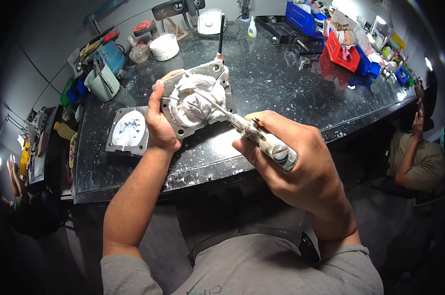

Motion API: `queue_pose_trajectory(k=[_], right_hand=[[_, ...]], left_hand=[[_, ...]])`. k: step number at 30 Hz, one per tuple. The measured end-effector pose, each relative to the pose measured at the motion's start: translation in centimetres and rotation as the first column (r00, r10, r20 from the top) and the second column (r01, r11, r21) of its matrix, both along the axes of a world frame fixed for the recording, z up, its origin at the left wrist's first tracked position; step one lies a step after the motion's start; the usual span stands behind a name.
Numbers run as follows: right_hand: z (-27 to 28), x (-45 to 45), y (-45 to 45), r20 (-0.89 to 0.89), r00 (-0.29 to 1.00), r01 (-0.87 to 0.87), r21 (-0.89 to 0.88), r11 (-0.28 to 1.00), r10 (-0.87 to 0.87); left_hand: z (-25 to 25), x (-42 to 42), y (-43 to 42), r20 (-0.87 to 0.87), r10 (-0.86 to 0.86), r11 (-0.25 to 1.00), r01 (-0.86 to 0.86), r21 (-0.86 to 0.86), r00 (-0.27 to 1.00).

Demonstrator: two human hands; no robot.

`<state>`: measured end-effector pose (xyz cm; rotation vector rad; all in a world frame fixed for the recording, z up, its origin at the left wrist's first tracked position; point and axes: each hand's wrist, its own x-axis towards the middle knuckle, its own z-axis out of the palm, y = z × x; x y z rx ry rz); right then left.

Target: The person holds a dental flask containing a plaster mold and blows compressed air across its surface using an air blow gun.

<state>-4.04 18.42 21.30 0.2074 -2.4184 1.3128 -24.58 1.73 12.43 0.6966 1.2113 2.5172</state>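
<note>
My left hand [160, 119] grips the near left edge of a square metal dental flask half [181, 132], which is tilted toward me above the black bench. White plaster [180, 109] fills its round middle, with a small yellowish spot near the top. My right hand [301, 152] is closed around a worn metal handpiece [264, 140], which looks like a pneumatic chisel. Its thin rod points left into the plaster; whether the tip touches cannot be made out. A second flask half [115, 141], with white plaster and a row of dark marks, lies at the left on the bench.
Along the back stand a white bowl [164, 47], a white box-shaped device [211, 22] and a small bottle [252, 28]. A green basket [103, 84] of tools is at left, a red bin [343, 54] at right. Other people [419, 152] sit at both sides.
</note>
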Motion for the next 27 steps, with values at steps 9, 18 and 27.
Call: queue_pose_trajectory(k=[9, 18, 27], right_hand=[[-0.05, 0.39, 0.13, -0.022, 1.0, -0.02, 0.025, 0.999, 0.02], [0.22, 0.82, 0.18, 0.017, 1.0, 0.002, 0.007, 1.0, -0.002], [-0.14, 0.55, 0.28, 0.025, 1.0, 0.003, 0.003, 1.0, -0.003]], left_hand=[[-0.03, 0.36, 0.12, -0.335, 0.115, 0.967, -0.183, -0.177, 0.935], [0.05, 0.56, 0.23, -0.288, 0.103, 0.978, -0.149, -0.146, 0.952], [0.21, 0.68, -0.09, -0.235, 0.038, 0.983, -0.078, -0.166, 0.971]])
